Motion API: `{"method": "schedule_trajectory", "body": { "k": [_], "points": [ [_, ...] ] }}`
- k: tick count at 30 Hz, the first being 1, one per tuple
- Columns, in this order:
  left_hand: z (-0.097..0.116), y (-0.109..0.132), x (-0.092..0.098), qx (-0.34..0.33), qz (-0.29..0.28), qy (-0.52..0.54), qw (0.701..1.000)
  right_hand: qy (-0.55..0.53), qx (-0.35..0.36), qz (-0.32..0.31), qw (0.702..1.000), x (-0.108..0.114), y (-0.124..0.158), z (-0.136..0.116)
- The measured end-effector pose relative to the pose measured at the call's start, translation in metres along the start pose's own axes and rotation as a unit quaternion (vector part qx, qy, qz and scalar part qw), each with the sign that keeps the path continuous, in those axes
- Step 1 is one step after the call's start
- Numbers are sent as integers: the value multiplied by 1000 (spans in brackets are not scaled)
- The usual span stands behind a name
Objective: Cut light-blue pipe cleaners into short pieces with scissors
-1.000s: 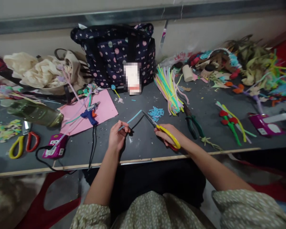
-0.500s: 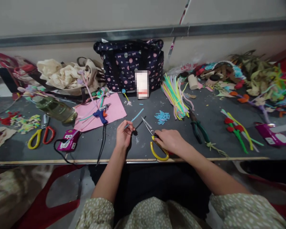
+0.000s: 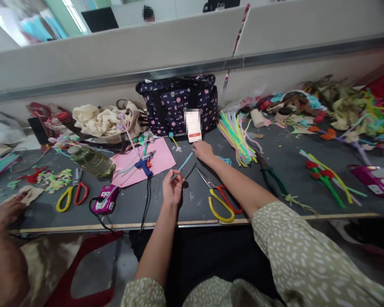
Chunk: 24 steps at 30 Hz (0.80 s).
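My left hand (image 3: 173, 186) pinches a blue pipe cleaner (image 3: 187, 162) that points up and to the right above the table. My right hand (image 3: 202, 152) reaches forward to the far end of that pipe cleaner, just below a white card (image 3: 193, 128) by the bag; its fingertips are too small to make out. Scissors with one yellow and one red handle (image 3: 222, 204) lie on the table under my right forearm, blades apart. Short blue pieces (image 3: 224, 160) are partly hidden behind that forearm.
A patterned dark bag (image 3: 179, 102) stands at the back. Left are a pink sheet (image 3: 161, 155), blue glue gun (image 3: 144, 166), bottle (image 3: 94, 162) and a person's hand (image 3: 9, 211). Right are pipe cleaners (image 3: 238, 138), green-handled pliers (image 3: 272, 179) and a purple device (image 3: 373, 181).
My right hand has let go of the scissors, which now lie on the table, and has moved forward and left. The view has shifted, and another person's hand has appeared at the left.
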<state>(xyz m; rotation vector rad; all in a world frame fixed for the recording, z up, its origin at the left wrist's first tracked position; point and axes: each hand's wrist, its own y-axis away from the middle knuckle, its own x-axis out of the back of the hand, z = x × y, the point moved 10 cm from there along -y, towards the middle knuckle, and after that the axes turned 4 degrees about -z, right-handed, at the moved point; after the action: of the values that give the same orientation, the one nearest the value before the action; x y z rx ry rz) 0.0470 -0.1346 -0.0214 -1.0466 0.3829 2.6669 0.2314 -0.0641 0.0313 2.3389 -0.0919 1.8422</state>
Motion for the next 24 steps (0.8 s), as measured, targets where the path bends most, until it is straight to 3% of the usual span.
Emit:
{"method": "schedule_trajectory", "body": {
  "k": [4,10,15,19,24],
  "points": [
    [0,1,0,7,8,-2,1000,-9,6,14,1000,8,11,11],
    [-2,2,-2,18,5,17,1000,-66,-9,79,995,32,75,75],
    [-8,1,-10,28,-26,-9,999,-84,1,42,996,27,117,102],
    [-6,2,-11,6,-48,-60,997,-156,0,58,986,24,157,94],
    [-6,5,-15,-4,-62,-120,991,-118,98,-60,986,-17,216,39]
  ]
}}
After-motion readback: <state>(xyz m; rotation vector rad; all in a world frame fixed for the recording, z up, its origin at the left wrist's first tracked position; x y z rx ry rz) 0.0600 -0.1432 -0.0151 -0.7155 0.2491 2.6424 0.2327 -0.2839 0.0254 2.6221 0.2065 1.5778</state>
